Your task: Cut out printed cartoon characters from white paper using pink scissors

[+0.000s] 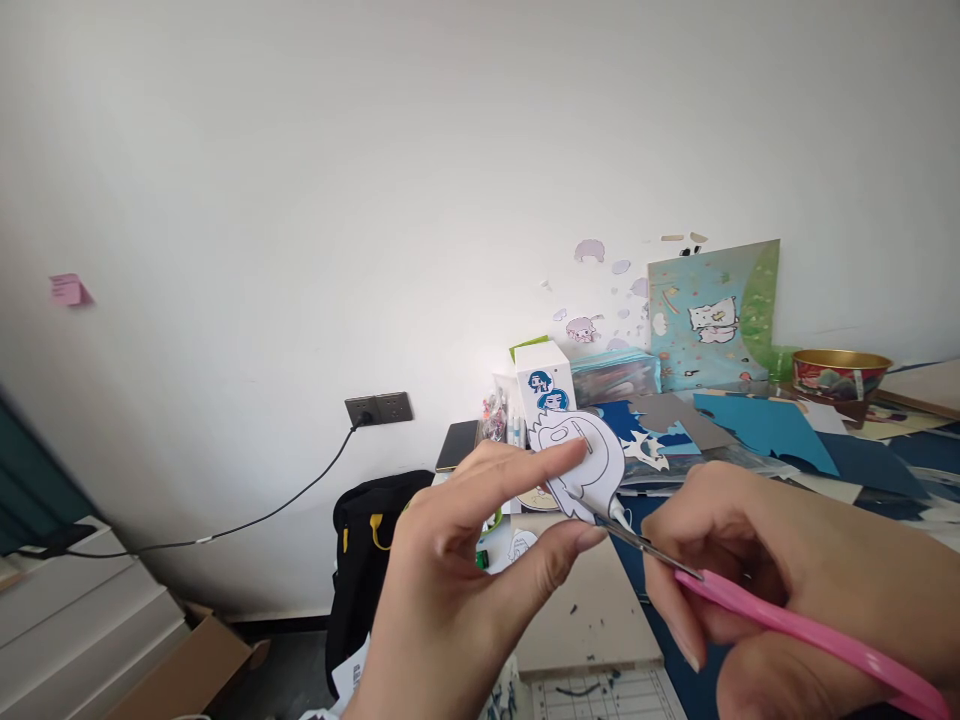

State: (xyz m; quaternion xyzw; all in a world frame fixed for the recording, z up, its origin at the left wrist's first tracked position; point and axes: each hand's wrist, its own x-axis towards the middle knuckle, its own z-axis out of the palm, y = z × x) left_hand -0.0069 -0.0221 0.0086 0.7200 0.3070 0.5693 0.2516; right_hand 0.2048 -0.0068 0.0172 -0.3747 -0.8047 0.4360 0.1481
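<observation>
My left hand (472, 560) pinches a white paper cutout (609, 470) between thumb and fingers, raised above the work surface. Black outlines of a drawn figure's hair and face are printed on the paper, and my fingertips cover part of it. Pink-handled scissors (795, 620) are gripped in my right hand (817, 550). Their metal blades reach left to the cutout's lower edge, close to my left thumb. A thin curl of paper stands out at that edge beside the blades. Where exactly the blade tips end is hard to see.
Behind my hands stand a white box (544, 362) with stickers and a patterned folder (716, 310) against the wall. Blue paper sheets (765, 425) and a red tin (840, 378) lie rightward. A pale board (585, 610) is below; a black backpack (352, 560) stands left.
</observation>
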